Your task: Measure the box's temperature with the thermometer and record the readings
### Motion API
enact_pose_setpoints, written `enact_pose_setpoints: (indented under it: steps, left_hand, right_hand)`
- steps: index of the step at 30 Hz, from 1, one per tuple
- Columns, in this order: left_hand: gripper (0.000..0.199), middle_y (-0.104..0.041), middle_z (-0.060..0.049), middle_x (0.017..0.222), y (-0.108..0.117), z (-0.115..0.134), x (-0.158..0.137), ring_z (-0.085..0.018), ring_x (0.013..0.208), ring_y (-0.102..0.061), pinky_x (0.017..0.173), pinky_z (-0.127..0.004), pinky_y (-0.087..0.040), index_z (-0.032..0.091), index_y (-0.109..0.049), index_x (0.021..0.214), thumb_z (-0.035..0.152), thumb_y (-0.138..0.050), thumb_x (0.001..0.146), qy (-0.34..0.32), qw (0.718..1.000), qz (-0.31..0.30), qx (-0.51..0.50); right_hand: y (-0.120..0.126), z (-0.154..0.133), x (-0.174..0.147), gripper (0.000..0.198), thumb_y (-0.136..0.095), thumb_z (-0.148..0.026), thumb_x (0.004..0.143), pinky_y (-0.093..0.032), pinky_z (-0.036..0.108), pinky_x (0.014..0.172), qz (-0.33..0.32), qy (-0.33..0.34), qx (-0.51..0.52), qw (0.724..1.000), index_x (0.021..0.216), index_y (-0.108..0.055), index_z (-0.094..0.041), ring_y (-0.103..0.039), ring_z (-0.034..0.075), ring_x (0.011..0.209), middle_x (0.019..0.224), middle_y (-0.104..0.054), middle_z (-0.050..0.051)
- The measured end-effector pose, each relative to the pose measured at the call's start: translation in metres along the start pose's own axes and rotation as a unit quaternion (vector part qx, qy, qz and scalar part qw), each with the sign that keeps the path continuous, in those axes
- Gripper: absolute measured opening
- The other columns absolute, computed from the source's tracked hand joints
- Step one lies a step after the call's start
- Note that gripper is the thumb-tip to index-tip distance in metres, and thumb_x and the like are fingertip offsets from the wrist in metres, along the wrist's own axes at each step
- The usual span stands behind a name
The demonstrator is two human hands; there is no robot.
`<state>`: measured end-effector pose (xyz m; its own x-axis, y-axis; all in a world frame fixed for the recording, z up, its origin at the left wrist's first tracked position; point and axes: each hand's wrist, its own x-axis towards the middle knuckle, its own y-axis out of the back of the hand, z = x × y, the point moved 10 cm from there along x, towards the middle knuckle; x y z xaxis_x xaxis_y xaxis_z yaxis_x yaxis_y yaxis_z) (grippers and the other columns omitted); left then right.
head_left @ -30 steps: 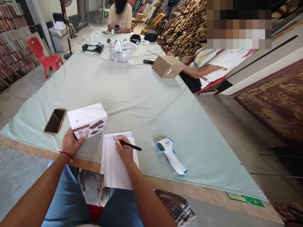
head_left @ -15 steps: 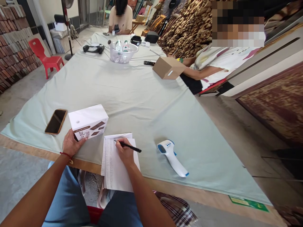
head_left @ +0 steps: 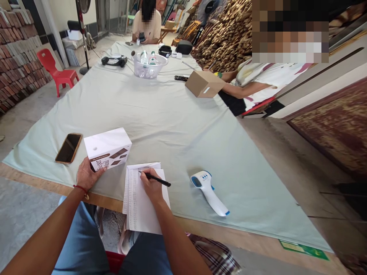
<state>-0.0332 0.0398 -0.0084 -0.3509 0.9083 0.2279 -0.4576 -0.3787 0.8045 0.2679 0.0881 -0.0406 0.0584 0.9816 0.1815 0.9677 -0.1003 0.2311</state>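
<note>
My left hand [head_left: 89,172] grips the near end of a white box [head_left: 108,142] with brown print, thumb along its front and fingers at its left side. In my right hand [head_left: 151,185] is a black pen [head_left: 160,180], its tip on a sheet of paper [head_left: 147,217]. Small handwriting fills the left part of that sheet, which lies over other sheets and hangs past the table edge. A white-and-blue infrared thermometer [head_left: 208,193] lies to the right of the paper. Left of the box rests a smartphone [head_left: 69,148] with a dark screen.
A pale cloth covers the table [head_left: 160,103]. Farther off stand a clear basin [head_left: 150,68] with bottles, a black headset-like device [head_left: 114,61] and a cardboard box [head_left: 204,84] beside a seated person [head_left: 263,82]. Another person [head_left: 147,26] sits at the far end.
The view has shifted slightly, so everything sits a little lower in the picture. Both hands keep their holds on the box and the pen.
</note>
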Motion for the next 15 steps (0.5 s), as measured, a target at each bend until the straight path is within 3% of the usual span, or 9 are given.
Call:
enact_pose_setpoints:
  steps: [15]
  left_hand:
    - [0.059,-0.066,-0.012,0.105,-0.0022,-0.0037,0.0005,-0.032,0.102,-0.063,0.090,-0.045,-0.050,0.018,-0.057,0.112,0.059,-0.068,0.071,0.006,1.000,-0.006,0.003]
  right_hand:
    - [-0.0011,0.0012,-0.0003,0.012,-0.053,-0.032,0.071,-0.039,0.029,0.058,0.000,-0.010,0.012,1.000,0.063,-0.052,-0.023,-0.046,0.015,0.058,0.058,-0.051,-0.004]
